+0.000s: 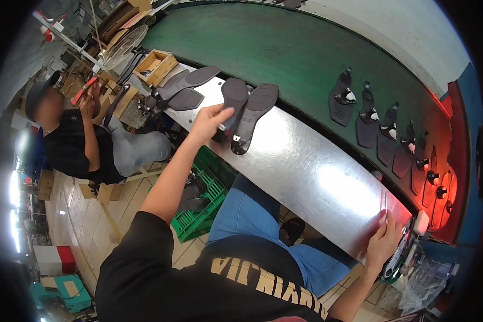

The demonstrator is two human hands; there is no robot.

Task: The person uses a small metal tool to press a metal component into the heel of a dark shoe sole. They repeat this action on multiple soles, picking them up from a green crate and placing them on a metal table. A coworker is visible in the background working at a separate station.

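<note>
My left hand [210,124] is closed on a black sandal [235,95], which lies sole up at the table's far edge; its thumb lies along the side. Beside it lies another black sandal [255,110], sole up, with a shiny buckle at the near end. More dark sandals [190,88] are piled to the left. At the right end of the metal table [306,155], my right hand [383,241] has its fingers drawn together, with a thin upright piece showing above them; I cannot make out what it is.
Beyond the table runs a green conveyor belt [263,40] with several sandal uppers [365,121] toward a red-lit opening [445,198]. A wooden box [155,67] stands at the far left. Green crates [204,206] sit below the table. A seated co-worker [78,139] is at left.
</note>
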